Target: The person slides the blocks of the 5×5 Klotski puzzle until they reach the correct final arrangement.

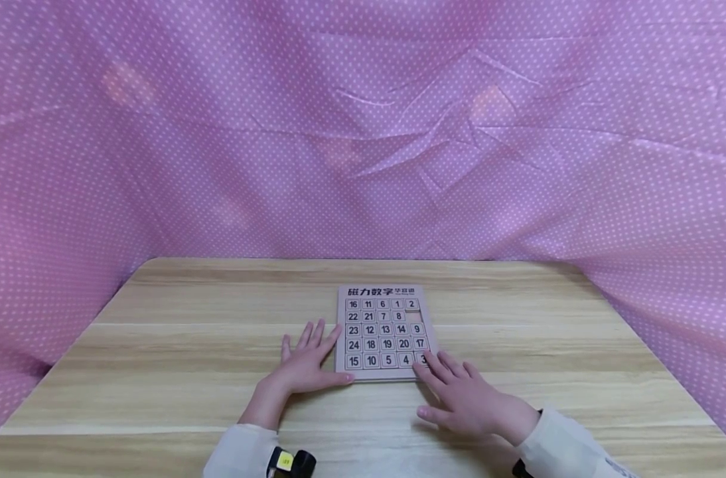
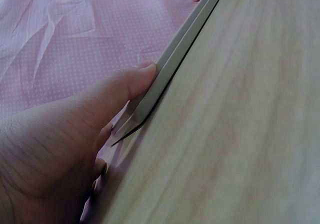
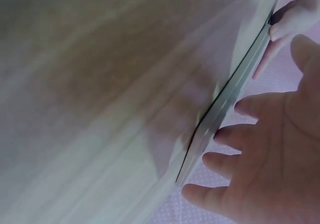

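Note:
A flat number sliding puzzle (image 1: 379, 373) lies on the table, its board covered in numbered square tiles under a title in dark characters. One gap (image 1: 413, 317) shows at the right end of the second row, below tile 2 and above tile 9. My left hand (image 1: 306, 365) rests at the board's left side, thumb on the front left corner and straight fingers spread along the left edge. At the front right corner, my right hand (image 1: 467, 398) has its fingers extended over tile 3 (image 1: 422, 359), partly covering it. Its thumb is apart from the board.
The wooden table (image 1: 190, 299) spreads out around the board on all sides. Pink dotted cloth (image 1: 363, 166) hangs behind the table and along both sides. A black wrist camera (image 1: 303, 463) sits on the left sleeve.

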`<move>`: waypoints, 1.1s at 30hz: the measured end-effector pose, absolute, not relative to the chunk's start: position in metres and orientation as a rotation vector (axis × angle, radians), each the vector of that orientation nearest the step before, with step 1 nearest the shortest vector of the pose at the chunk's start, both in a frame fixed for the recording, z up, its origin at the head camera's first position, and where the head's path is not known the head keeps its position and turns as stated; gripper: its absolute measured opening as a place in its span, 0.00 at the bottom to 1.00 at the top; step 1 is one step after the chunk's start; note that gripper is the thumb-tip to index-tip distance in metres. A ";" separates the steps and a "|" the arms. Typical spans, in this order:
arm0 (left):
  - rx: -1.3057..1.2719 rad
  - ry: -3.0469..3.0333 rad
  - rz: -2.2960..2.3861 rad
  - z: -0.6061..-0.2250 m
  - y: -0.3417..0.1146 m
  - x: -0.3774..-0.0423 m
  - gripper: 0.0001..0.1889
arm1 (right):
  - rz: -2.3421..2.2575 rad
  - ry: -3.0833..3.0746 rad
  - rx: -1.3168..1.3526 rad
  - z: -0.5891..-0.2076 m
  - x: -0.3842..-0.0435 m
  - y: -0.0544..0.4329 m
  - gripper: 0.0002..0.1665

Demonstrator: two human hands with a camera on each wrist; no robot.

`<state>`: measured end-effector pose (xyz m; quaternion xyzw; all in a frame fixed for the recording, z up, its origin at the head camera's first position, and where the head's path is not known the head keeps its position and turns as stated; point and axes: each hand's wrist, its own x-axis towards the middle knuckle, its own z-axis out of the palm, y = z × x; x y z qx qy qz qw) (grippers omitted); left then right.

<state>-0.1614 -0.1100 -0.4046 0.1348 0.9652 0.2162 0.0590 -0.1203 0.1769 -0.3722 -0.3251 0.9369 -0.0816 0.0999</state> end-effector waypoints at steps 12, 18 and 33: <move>0.412 2.921 0.658 -0.404 -0.111 -0.162 0.51 | -0.229 2.787 -0.935 -0.374 -0.128 0.171 0.43; 0.407 2.913 0.643 -0.405 -0.111 -0.163 0.51 | -0.200 2.817 -0.920 -0.376 -0.136 0.168 0.43; 0.396 2.913 0.649 -0.403 -0.108 -0.160 0.51 | -0.198 2.812 -0.882 -0.371 -0.144 0.164 0.43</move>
